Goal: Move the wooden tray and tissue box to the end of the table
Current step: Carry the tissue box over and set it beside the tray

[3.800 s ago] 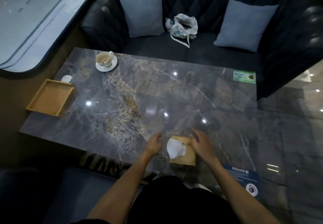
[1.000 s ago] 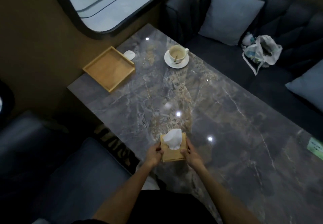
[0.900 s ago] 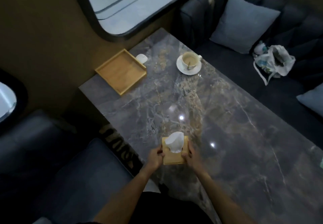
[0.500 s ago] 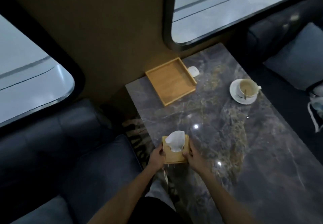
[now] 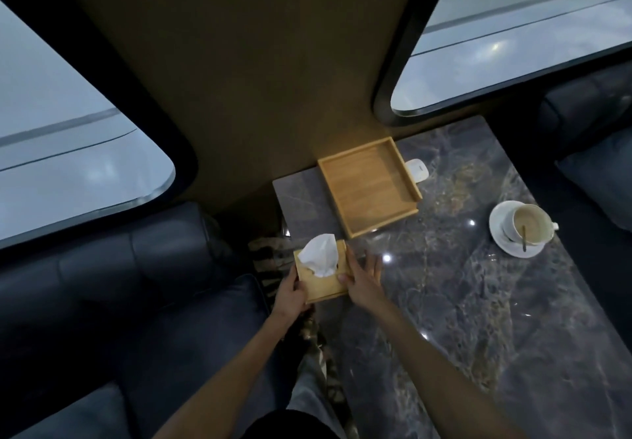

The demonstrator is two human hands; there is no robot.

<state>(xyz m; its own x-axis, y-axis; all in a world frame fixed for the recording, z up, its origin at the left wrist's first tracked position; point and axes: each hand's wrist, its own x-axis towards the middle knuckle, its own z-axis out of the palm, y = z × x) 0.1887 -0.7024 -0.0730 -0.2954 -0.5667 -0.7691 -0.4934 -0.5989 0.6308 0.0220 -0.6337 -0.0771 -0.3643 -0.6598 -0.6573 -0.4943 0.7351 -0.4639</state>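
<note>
Now left hand (image 5: 290,293) & right hand (image 5: 362,281) clasp tissue box (image 5: 323,276) sides, arms extended fwd.

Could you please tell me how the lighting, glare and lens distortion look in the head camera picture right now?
Head view: dim overall, sofas nearly black; small bright glints on the glossy table; the window frames bow from the wide-angle lens; the tray and tissue box stay readable, between the left hand and right hand.
</note>
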